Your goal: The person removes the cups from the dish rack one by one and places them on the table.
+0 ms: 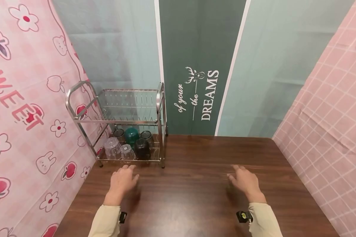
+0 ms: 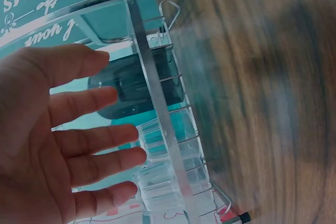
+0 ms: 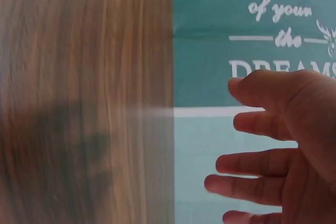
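My left hand (image 1: 123,180) is held over the table just in front of a metal two-tier rack (image 1: 118,122), fingers spread and nothing in them. On the rack's lower tier stand several upturned glasses: a clear ribbed one (image 1: 112,148), a small clear one (image 1: 127,152), a dark one (image 1: 142,149), a teal one (image 1: 132,136) and grey ones behind. In the left wrist view the fingers point at the dark glass (image 2: 136,85) beyond the rack's front bar. My right hand (image 1: 244,180) hovers above the right part of the table, fingers extended, holding nothing.
The brown wooden table (image 1: 195,184) runs back to a green curtain (image 1: 195,39) with white lettering. A pink patterned cloth (image 1: 23,98) hangs on the left, close beside the rack. A pink checked cloth (image 1: 329,131) borders the right side. The rack's upper tier holds nothing visible.
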A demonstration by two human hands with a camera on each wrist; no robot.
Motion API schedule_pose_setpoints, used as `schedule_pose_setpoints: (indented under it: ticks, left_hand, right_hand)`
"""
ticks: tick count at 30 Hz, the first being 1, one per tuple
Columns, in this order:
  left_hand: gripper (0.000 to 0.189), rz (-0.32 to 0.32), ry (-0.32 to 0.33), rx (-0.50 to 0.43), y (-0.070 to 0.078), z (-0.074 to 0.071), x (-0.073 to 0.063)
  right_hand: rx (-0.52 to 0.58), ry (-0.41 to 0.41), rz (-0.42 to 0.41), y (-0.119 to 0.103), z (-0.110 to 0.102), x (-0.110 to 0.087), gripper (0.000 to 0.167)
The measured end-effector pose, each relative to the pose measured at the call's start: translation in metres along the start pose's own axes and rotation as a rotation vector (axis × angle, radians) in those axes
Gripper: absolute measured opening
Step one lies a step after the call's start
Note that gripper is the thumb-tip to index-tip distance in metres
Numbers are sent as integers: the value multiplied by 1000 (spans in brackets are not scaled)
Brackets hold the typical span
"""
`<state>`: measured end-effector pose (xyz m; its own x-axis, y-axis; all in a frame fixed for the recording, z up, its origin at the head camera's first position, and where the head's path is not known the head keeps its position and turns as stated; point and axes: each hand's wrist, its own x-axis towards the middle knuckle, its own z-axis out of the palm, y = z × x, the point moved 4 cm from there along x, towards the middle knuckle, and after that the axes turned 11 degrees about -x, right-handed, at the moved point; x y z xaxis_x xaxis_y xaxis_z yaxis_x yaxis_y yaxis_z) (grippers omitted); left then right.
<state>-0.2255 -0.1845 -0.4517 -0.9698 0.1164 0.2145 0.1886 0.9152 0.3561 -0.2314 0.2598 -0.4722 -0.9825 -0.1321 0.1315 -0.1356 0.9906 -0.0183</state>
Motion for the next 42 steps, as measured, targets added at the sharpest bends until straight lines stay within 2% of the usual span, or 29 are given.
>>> schedule_pose_setpoints:
  ticks: [5,13,21,27,31,42]
  left_hand:
    - [41,-6,-6,-45,1,-1,-2]
    - [46,-11,4,-76,1,-1,-2]
    - [49,-2,51,-109,3,-4,9]
    - [49,44,107,-110,3,2,20]
    - [50,62,114,-107,5,0,25]
    - [49,-29,98,-160,-16,0,29]
  right_hand:
    - [23,-30,-4,-11,7,-3,52]
    - [42,-36,-16,-25,13,1,56]
    - [94,-50,-20,-41,13,9,57]
    - [125,-53,-38,-56,14,15,57]
    - [152,-33,-60,-68,13,21,57]
    - [149,-15,-114,-98,11,33,55]
